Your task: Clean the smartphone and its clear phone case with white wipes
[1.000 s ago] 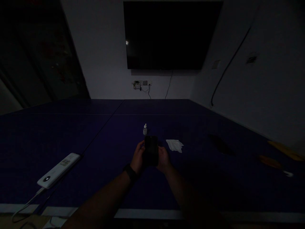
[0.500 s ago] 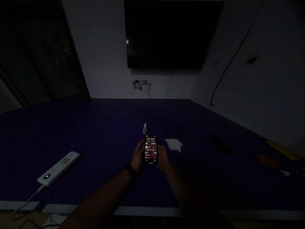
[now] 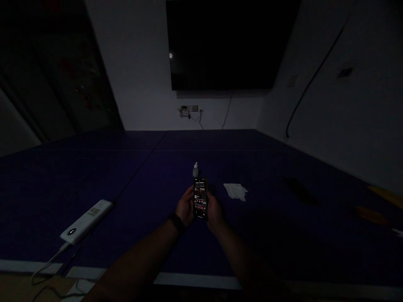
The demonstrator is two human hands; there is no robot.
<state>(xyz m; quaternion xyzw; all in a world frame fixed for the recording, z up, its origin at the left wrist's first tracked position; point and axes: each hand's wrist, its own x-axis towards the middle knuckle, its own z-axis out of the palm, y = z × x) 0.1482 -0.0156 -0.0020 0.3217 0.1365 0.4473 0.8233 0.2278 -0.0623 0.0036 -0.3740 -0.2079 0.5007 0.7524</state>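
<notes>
A lit smartphone [image 3: 200, 199] is held upright between both of my hands above a dark blue table [image 3: 151, 176]. My left hand [image 3: 185, 206] grips its left edge, a dark watch [image 3: 176, 222] on the wrist. Around the right edge closes my right hand [image 3: 214, 211]. The screen shows a lock screen with a clock and media controls. Just beyond the phone's top stands a small clear bottle [image 3: 195, 170] with a white top. A crumpled white tissue [image 3: 235, 191] lies to the right of my right hand.
At the left lies a white power bank [image 3: 86, 220] with a cable [image 3: 52, 262] plugged in. A dark flat item [image 3: 300, 191] and yellow-orange items [image 3: 373, 214] are at the right. A large dark television [image 3: 231, 46] hangs above wall sockets [image 3: 190, 110]. The room is dim.
The phone turns slightly in my hands and its screen looks dimmer. The whole view has shifted a little, so the table items appear further right. Both hands keep hold of the phone.
</notes>
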